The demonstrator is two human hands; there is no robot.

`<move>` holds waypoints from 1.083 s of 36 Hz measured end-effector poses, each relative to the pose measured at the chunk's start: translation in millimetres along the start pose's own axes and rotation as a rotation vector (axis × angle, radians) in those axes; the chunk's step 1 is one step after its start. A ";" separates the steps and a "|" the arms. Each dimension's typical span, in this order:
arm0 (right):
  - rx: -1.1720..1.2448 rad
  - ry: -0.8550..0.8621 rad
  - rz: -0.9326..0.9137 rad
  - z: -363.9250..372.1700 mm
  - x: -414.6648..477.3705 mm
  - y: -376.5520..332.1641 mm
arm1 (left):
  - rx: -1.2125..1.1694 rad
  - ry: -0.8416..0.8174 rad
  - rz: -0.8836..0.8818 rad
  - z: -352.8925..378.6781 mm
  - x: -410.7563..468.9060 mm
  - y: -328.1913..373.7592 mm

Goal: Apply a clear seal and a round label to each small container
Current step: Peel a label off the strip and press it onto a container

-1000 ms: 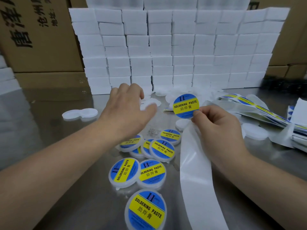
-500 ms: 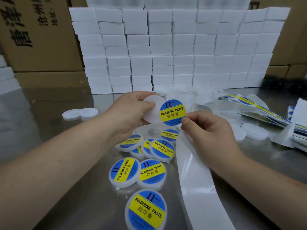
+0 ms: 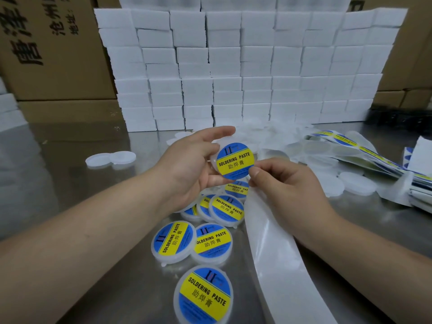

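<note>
Right, label step. My left hand (image 3: 189, 164) grips the small round white plastic container (image 3: 230, 140) by its rim, held up over the table at mid-frame. My right hand (image 3: 287, 183) pinches the lower-right edge of the round blue-and-yellow "Soldering Paste" label (image 3: 235, 160), which lies over the container's face; can't tell how much has stuck, or if a clear seal sits under it. To do it well, I reckon: centre it w/ an even white rim all round, tack one edge, then smooth across, no bubbles. White backing strip (image 3: 268, 242) trails from under my right hand. Finished labelled containers (image 3: 173, 242) lie on the shiny steel table (image 3: 70, 171); bare white tubs (image 3: 109, 159) left, label strips (image 3: 350, 146) right, stacked white boxes (image 3: 245, 66) & brown cartons (image 3: 53, 43) behind.
</note>
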State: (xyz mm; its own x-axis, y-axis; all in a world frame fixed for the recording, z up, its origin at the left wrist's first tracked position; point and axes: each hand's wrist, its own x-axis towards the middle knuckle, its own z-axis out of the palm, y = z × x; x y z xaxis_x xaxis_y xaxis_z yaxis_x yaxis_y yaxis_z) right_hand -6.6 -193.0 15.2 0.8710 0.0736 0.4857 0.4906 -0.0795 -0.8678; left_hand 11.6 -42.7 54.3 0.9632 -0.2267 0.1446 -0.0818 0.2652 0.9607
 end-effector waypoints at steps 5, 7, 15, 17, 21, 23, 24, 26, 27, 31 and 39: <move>0.008 0.023 0.001 0.3 0.7 0.9 | 0.028 -0.009 -0.011 0.8 -2.4 -0.1; -0.009 0.035 -0.011 -0.2 1.2 1.0 | 0.037 -0.011 -0.018 1.8 -3.7 0.1; -0.031 0.037 -0.023 -0.9 2.1 3.1 | 0.110 0.007 0.021 4.7 -4.5 -1.6; -0.027 0.036 -0.023 -1.2 2.1 3.2 | 0.143 0.008 0.040 5.3 -4.8 -2.4; -0.053 0.036 -0.034 -1.4 2.4 3.0 | 0.174 -0.007 0.066 5.6 -5.6 -3.6; -0.058 0.037 -0.036 -1.3 2.8 3.3 | 0.192 -0.012 0.079 5.8 -6.2 -4.5; -0.060 0.038 -0.035 -1.3 2.9 3.5 | 0.202 -0.014 0.086 6.0 -6.6 -5.2; -0.066 0.044 -0.036 -1.6 2.9 4.2 | 0.215 -0.015 0.097 6.5 -7.1 -6.3; -0.070 0.046 -0.036 -1.8 2.8 4.4 | 0.218 -0.013 0.101 6.8 -7.3 -6.6; -0.076 0.051 -0.039 -2.0 2.7 4.4 | 0.224 -0.003 0.116 7.4 -7.6 -6.7; -0.081 0.059 -0.051 -2.0 3.4 5.6 | 0.224 0.010 0.131 8.4 -9.5 -5.6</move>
State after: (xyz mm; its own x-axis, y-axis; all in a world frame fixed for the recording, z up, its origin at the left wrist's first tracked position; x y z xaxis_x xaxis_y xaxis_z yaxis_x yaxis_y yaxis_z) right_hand -0.8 -195.1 12.2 0.8435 0.0213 0.5367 0.5329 -0.1576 -0.8314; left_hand 0.7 -49.9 49.6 0.9431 -0.1946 0.2697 -0.2592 0.0776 0.9627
